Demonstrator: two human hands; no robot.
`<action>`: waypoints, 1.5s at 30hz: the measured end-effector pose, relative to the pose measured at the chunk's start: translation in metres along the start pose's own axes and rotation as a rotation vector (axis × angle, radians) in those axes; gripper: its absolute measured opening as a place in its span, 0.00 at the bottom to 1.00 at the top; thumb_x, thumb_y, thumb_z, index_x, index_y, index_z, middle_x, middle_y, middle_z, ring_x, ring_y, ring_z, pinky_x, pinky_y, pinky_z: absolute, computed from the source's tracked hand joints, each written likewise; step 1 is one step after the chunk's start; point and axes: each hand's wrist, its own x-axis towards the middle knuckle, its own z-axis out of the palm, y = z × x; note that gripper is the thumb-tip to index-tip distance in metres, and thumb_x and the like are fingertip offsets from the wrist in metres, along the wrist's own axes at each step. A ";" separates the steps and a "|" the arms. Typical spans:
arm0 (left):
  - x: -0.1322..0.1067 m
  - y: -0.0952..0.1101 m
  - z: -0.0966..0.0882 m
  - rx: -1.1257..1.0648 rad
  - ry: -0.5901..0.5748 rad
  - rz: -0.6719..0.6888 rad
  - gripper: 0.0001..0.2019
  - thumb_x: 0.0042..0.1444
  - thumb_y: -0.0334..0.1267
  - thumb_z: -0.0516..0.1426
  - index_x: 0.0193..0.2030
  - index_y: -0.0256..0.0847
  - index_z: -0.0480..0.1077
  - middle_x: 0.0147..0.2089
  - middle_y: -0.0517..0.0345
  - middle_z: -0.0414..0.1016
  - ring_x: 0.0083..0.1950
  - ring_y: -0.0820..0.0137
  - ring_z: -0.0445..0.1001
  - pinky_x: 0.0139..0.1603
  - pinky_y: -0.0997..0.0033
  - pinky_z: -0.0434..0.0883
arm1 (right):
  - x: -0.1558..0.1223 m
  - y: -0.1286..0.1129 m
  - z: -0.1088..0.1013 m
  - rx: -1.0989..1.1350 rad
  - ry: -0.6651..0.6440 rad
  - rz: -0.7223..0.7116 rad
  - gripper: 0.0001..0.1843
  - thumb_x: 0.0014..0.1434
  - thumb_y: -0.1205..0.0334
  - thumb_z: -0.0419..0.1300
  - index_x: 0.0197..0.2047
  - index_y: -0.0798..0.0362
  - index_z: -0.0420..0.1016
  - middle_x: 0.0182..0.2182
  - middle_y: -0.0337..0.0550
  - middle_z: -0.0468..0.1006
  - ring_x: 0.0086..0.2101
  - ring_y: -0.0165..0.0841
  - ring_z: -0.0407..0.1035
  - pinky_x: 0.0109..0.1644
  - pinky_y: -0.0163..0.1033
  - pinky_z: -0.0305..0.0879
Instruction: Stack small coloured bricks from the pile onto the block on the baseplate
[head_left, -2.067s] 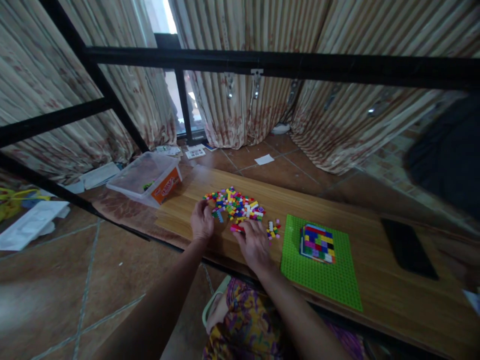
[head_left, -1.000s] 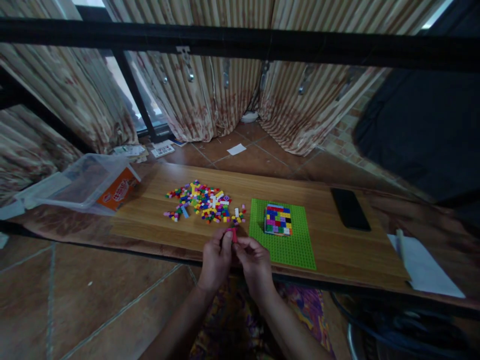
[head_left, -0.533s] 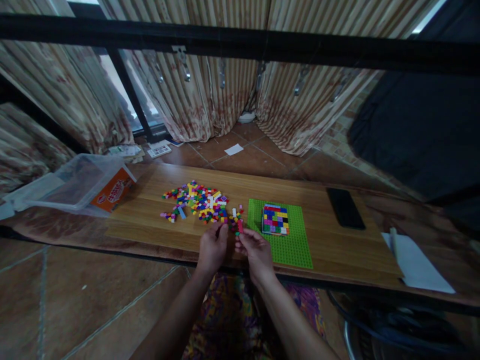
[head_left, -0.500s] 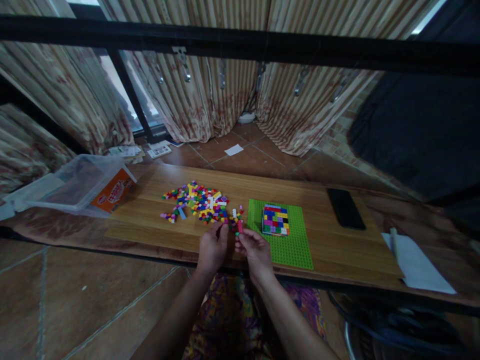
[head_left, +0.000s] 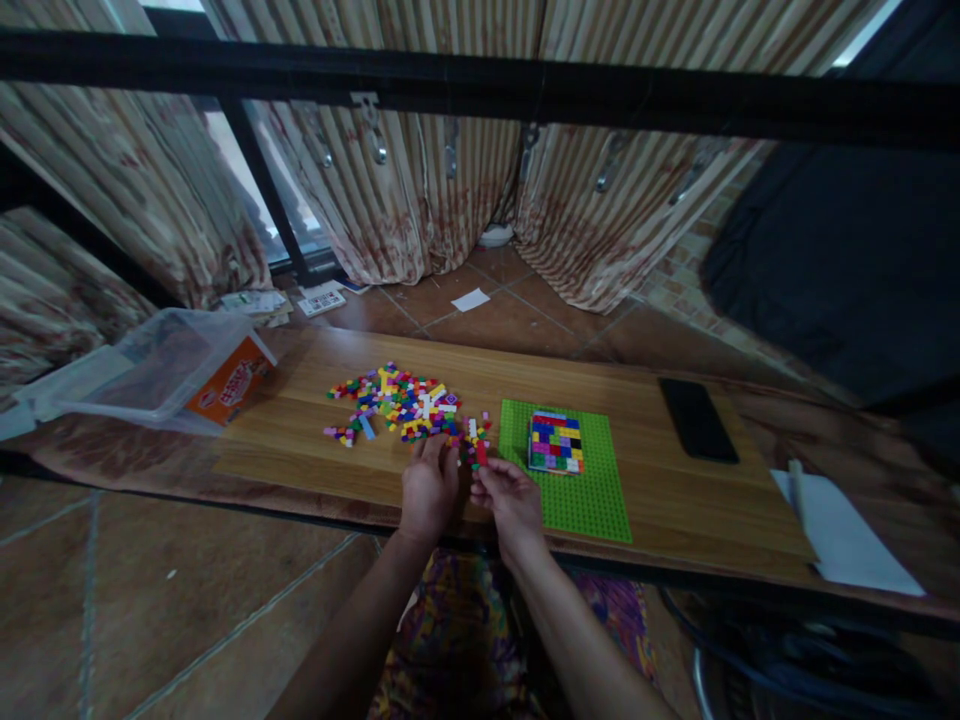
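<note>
My left hand [head_left: 430, 487] reaches to the near edge of a heap of small building bricks [head_left: 397, 400] in many colours. Its fingers are bent downward, and the tips are partly hidden among the bricks. My right hand [head_left: 513, 502] is beside it, thumb and forefinger pinched together, with a small red brick [head_left: 481, 455] at the tips. A few loose bricks [head_left: 472, 427] lie just beyond both hands. To the right is a green studded baseplate [head_left: 585, 510]. On it sits a low square block of mixed-colour bricks [head_left: 555, 443], apart from my right hand.
A clear plastic box [head_left: 154, 365] with an orange label stands at the table's left end. A black phone [head_left: 697, 420] lies right of the baseplate. White paper [head_left: 847, 540] with a pen-like stick is at the right edge. A dark rail [head_left: 480, 85] crosses before striped curtains.
My left hand has moved slightly forward into the edge of the brick heap, its fingers bending over it. My right hand stays nearly still. The whole view has shifted a little.
</note>
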 end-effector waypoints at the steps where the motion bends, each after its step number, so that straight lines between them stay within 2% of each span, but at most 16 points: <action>1: -0.002 0.002 -0.001 -0.050 0.013 0.014 0.11 0.63 0.40 0.52 0.45 0.40 0.72 0.42 0.49 0.77 0.43 0.64 0.77 0.47 0.65 0.73 | 0.000 -0.001 0.000 0.003 -0.008 0.000 0.22 0.35 0.49 0.75 0.30 0.52 0.77 0.23 0.38 0.79 0.21 0.29 0.70 0.25 0.34 0.69; 3: -0.007 0.008 -0.003 -0.170 0.005 0.029 0.11 0.63 0.41 0.51 0.44 0.40 0.73 0.42 0.50 0.77 0.44 0.66 0.76 0.47 0.66 0.72 | 0.000 -0.002 0.000 0.012 -0.040 -0.010 0.21 0.37 0.49 0.75 0.31 0.52 0.77 0.24 0.37 0.79 0.22 0.28 0.69 0.25 0.34 0.68; 5: -0.012 0.014 -0.003 -0.311 -0.077 -0.002 0.12 0.62 0.44 0.53 0.42 0.40 0.73 0.39 0.53 0.77 0.41 0.68 0.76 0.44 0.69 0.72 | -0.002 -0.003 0.000 0.018 -0.085 -0.030 0.19 0.39 0.49 0.74 0.31 0.52 0.79 0.24 0.36 0.78 0.23 0.28 0.68 0.27 0.34 0.67; 7: -0.016 0.018 -0.001 -0.465 -0.183 -0.086 0.12 0.60 0.46 0.55 0.39 0.40 0.73 0.34 0.57 0.76 0.34 0.70 0.75 0.38 0.72 0.72 | -0.004 -0.005 0.000 0.018 -0.111 -0.047 0.18 0.40 0.49 0.74 0.31 0.52 0.79 0.24 0.36 0.78 0.24 0.28 0.68 0.28 0.34 0.65; 9: -0.017 0.020 0.001 -0.597 -0.242 -0.183 0.12 0.57 0.47 0.57 0.36 0.40 0.72 0.29 0.60 0.74 0.30 0.72 0.72 0.32 0.74 0.70 | -0.007 -0.006 0.000 0.020 -0.108 -0.041 0.18 0.39 0.49 0.74 0.30 0.52 0.79 0.24 0.36 0.78 0.24 0.28 0.68 0.29 0.34 0.65; 12: -0.017 0.020 0.001 -0.680 -0.271 -0.264 0.12 0.54 0.47 0.59 0.32 0.39 0.72 0.25 0.62 0.71 0.27 0.74 0.69 0.29 0.75 0.68 | -0.009 -0.009 -0.001 0.014 -0.098 -0.018 0.19 0.37 0.49 0.75 0.29 0.52 0.79 0.22 0.36 0.77 0.23 0.27 0.67 0.28 0.34 0.63; 14: -0.016 0.018 0.000 -0.668 -0.291 -0.261 0.13 0.54 0.48 0.59 0.32 0.38 0.72 0.24 0.63 0.71 0.26 0.74 0.68 0.28 0.76 0.66 | -0.009 -0.012 -0.003 0.002 -0.100 -0.018 0.20 0.37 0.48 0.75 0.28 0.52 0.79 0.21 0.36 0.77 0.22 0.27 0.65 0.26 0.33 0.62; 18: -0.012 0.011 -0.005 -0.516 -0.273 -0.176 0.13 0.56 0.47 0.58 0.31 0.39 0.73 0.26 0.62 0.73 0.27 0.74 0.69 0.30 0.75 0.66 | -0.007 -0.021 -0.009 -0.008 -0.076 -0.045 0.20 0.36 0.49 0.75 0.29 0.52 0.80 0.22 0.36 0.77 0.21 0.26 0.65 0.26 0.33 0.62; 23: 0.003 -0.004 -0.015 -0.187 -0.104 -0.056 0.06 0.56 0.38 0.57 0.33 0.42 0.75 0.35 0.57 0.77 0.36 0.71 0.75 0.41 0.71 0.71 | -0.009 -0.037 -0.023 -0.076 -0.079 -0.102 0.20 0.42 0.50 0.73 0.38 0.50 0.82 0.22 0.35 0.77 0.20 0.26 0.64 0.24 0.32 0.61; 27: 0.014 -0.013 -0.023 0.008 -0.088 0.041 0.08 0.57 0.35 0.54 0.35 0.42 0.75 0.39 0.54 0.75 0.39 0.69 0.75 0.45 0.68 0.73 | -0.013 -0.048 -0.040 -0.140 -0.034 -0.131 0.19 0.44 0.49 0.72 0.38 0.50 0.83 0.23 0.36 0.77 0.21 0.26 0.64 0.25 0.33 0.61; 32: 0.043 -0.015 -0.030 0.201 -0.052 0.100 0.14 0.58 0.32 0.51 0.45 0.40 0.76 0.46 0.48 0.75 0.43 0.65 0.76 0.50 0.65 0.73 | -0.021 -0.053 -0.062 -0.110 0.015 -0.069 0.18 0.44 0.52 0.74 0.39 0.49 0.84 0.26 0.38 0.78 0.25 0.26 0.65 0.28 0.32 0.62; 34: 0.061 -0.015 -0.034 0.306 -0.058 0.095 0.16 0.57 0.30 0.51 0.49 0.38 0.75 0.49 0.45 0.75 0.46 0.63 0.76 0.53 0.64 0.73 | -0.025 -0.055 -0.070 -0.074 0.014 -0.034 0.18 0.43 0.53 0.74 0.39 0.49 0.84 0.27 0.38 0.78 0.25 0.26 0.65 0.28 0.31 0.63; 38: 0.092 -0.017 -0.039 0.481 -0.178 0.148 0.21 0.56 0.30 0.51 0.55 0.40 0.74 0.55 0.43 0.73 0.48 0.61 0.77 0.52 0.64 0.73 | -0.031 -0.059 -0.084 -0.003 0.003 0.023 0.17 0.44 0.55 0.74 0.40 0.48 0.84 0.27 0.38 0.77 0.25 0.26 0.65 0.27 0.31 0.63; 41: 0.104 -0.017 -0.040 0.565 -0.282 0.182 0.22 0.55 0.30 0.52 0.54 0.40 0.75 0.54 0.43 0.74 0.47 0.61 0.78 0.52 0.64 0.73 | -0.033 -0.063 -0.094 0.013 0.020 0.043 0.17 0.44 0.57 0.74 0.40 0.49 0.84 0.26 0.39 0.76 0.24 0.28 0.64 0.26 0.33 0.64; 45: 0.111 -0.016 -0.040 0.591 -0.340 0.204 0.22 0.52 0.31 0.54 0.54 0.41 0.75 0.53 0.45 0.75 0.48 0.62 0.77 0.54 0.67 0.72 | -0.033 -0.066 -0.104 -0.017 -0.017 0.035 0.17 0.46 0.58 0.72 0.42 0.49 0.83 0.28 0.40 0.75 0.25 0.29 0.65 0.26 0.34 0.67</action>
